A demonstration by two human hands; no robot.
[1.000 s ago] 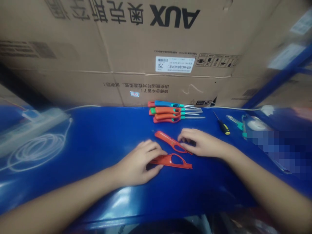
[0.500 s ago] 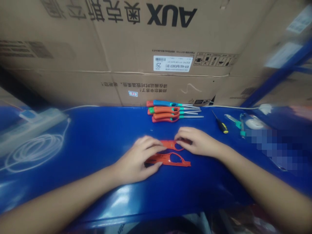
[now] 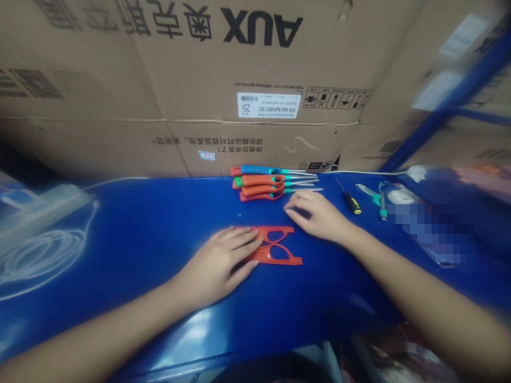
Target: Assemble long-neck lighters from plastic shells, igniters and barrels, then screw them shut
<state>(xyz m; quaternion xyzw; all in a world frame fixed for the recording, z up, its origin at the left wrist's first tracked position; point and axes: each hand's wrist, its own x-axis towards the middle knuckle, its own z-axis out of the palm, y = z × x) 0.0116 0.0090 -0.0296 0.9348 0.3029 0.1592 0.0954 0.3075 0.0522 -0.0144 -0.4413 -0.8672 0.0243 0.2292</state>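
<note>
A big brown cardboard box (image 3: 179,80) stands at the back of the blue tabletop (image 3: 159,213), its flaps creased, its black print upside down, a white label (image 3: 267,105) marked 25 stuck flat on its side; what it holds is hidden from me. Below the front edge sits a dark rounded shape (image 3: 271,369), too blurred to name.

In front of me lie 2 thin orange plastic shells, the far shell (image 3: 262,232) and the near shell (image 3: 265,255), each with an oval loop, side by side on the glossy surface. My left hand (image 3: 223,260) rests over their left ends, fingers loosely spread and slightly bent, thumb apart at the near shell. My right hand (image 3: 309,213) is curled beyond their right ends, thumb and fingertips close together; I cannot tell whether it pinches anything.

Lighters (image 3: 261,186) with smooth orange, red and blue handles and slim metal tubes are heaped against the box. To the right are a screwdriver (image 3: 352,202) with a black-and-yellow grip and 2 turquoise-ended pieces (image 3: 376,199). On the left, a pale cable (image 3: 82,239) lies coiled beside a white power strip (image 3: 43,207).
</note>
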